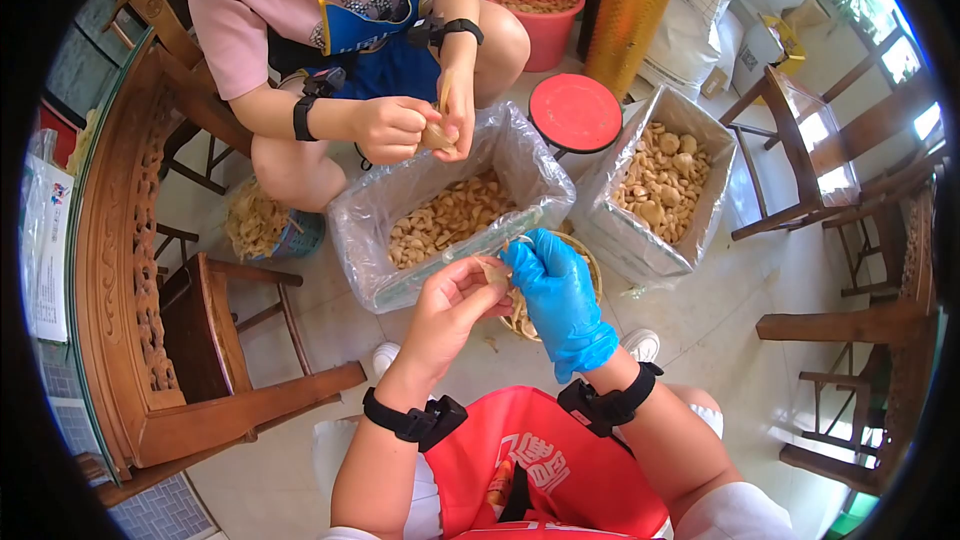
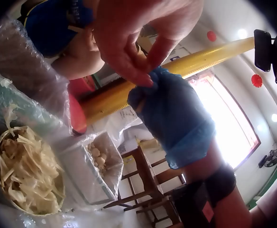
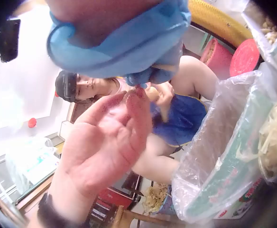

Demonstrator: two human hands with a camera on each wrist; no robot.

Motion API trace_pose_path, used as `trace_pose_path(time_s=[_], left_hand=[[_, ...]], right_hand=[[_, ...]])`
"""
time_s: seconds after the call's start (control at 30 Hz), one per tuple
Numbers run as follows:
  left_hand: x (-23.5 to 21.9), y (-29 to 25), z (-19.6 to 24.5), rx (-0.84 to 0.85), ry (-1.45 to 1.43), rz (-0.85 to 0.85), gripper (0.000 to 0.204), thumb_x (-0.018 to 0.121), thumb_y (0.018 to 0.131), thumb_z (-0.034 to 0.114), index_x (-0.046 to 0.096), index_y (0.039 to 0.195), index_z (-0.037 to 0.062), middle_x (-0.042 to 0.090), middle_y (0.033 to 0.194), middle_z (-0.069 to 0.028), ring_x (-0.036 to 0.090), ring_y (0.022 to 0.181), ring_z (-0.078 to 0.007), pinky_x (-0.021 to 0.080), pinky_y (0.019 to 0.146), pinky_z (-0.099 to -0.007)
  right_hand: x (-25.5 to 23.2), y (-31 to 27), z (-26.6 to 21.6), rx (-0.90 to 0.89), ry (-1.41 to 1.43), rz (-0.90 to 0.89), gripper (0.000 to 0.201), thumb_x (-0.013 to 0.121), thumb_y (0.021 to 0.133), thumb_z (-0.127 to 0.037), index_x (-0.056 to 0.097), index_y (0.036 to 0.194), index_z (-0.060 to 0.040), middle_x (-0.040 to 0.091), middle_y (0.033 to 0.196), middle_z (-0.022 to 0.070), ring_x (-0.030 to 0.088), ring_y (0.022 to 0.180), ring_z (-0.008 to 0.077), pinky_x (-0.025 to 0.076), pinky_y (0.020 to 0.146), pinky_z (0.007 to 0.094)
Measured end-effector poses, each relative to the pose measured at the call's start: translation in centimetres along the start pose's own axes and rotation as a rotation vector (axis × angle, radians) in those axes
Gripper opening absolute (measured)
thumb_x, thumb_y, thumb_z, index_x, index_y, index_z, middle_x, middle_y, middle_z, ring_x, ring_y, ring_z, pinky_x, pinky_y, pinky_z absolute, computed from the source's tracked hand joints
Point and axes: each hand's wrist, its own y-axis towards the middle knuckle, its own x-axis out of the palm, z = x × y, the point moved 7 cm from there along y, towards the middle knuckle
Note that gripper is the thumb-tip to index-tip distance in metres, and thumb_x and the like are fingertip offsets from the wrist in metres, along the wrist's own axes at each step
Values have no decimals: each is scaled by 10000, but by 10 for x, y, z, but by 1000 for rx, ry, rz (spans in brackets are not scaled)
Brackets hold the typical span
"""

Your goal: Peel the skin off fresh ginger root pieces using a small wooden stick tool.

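In the head view my bare left hand [image 1: 455,305] pinches a pale tan garlic-like piece [image 1: 496,276] between thumb and fingers. My right hand [image 1: 556,290], in a blue glove, meets it at the fingertips, its fingers curled. A thin pale strip [image 3: 166,67] sticks out between the gloved fingers in the right wrist view. Both hands are over a round basket [image 1: 597,278] that holds pale peelings [image 2: 32,178]. Ahead, a plastic-lined box [image 1: 360,230] contains many tan cloves [image 1: 450,218]. The left fingers partly hide the piece.
Another person [image 1: 330,50] sits opposite, working a similar piece with both hands. A second lined box [image 1: 640,240] of bulbs and cloves stands right, beside a red-topped stool [image 1: 575,112]. A bucket of peelings [image 1: 300,235], a pink tub [image 1: 535,35] and wooden chairs [image 1: 215,330] surround the spot.
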Motion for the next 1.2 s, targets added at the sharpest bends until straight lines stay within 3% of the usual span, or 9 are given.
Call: trace_pose_path(time_s=[0.1,0.23,0.37,0.47,0.6,0.87,1.07,1.13,1.2], left_hand=[[1,0,-4,-32,6,-10,230,575,877,114,580,1069,-12,622,948,-62,614,851,-149,516,792,-303],[-3,2,-17,-56,103,-37,248,574,891,130,599,1082,-27,639,957,-71,619,849,-150,516,770,-290],[-15,0,-20,-81,478,33,242,586,876,126,609,1073,-13,654,920,-84,629,783,-139,512,711,-280],[-23,-4,-11,-41,977,196,223,603,844,103,616,1047,10,663,840,-90,638,710,-152,500,641,-288],[-28,-4,-3,89,1014,310,179,616,807,83,619,971,10,659,779,-114,642,675,-204,491,608,-307],[-50,-4,-10,20,1418,293,191,643,754,34,631,941,-2,643,779,-192,621,736,-370,492,687,-425],[-45,-17,50,489,1422,802,336,655,783,131,584,1095,25,630,995,-199,602,914,-365,482,782,-441],[-56,-11,30,13,1551,655,416,653,798,221,547,1162,50,605,1080,-196,584,970,-364,478,805,-436],[-57,-7,15,-28,1575,528,428,654,798,247,547,1160,47,610,1061,-193,587,962,-365,480,802,-430]], right_hand=[[-9,3,-3,-40,79,114,143,555,904,-147,562,859,-12,554,701,101,465,627,153,420,580,317],[-27,11,-4,-25,194,196,139,566,901,-145,577,872,-9,565,699,93,461,632,129,420,586,305],[-58,14,0,22,-131,251,116,587,874,-128,624,901,-22,611,813,158,542,684,152,451,646,320],[-45,6,8,-101,-855,-12,263,599,803,-140,613,1051,-56,620,907,180,609,875,348,481,793,439],[-33,1,17,-73,-1108,-170,403,616,795,-184,555,1167,-41,617,1011,188,600,904,342,477,795,425],[-34,-2,25,114,-1074,-281,297,619,793,-284,648,962,-41,643,882,192,614,844,353,489,755,419],[-26,-5,29,75,-1029,-334,318,607,800,-314,651,943,-34,640,849,201,614,818,363,490,744,426],[-26,-6,29,69,-1025,-336,314,605,801,-312,651,932,-31,637,847,204,614,820,362,489,743,429],[-26,-7,28,-18,-1042,-337,243,579,807,-254,660,871,-34,637,798,194,621,784,357,496,713,430]])
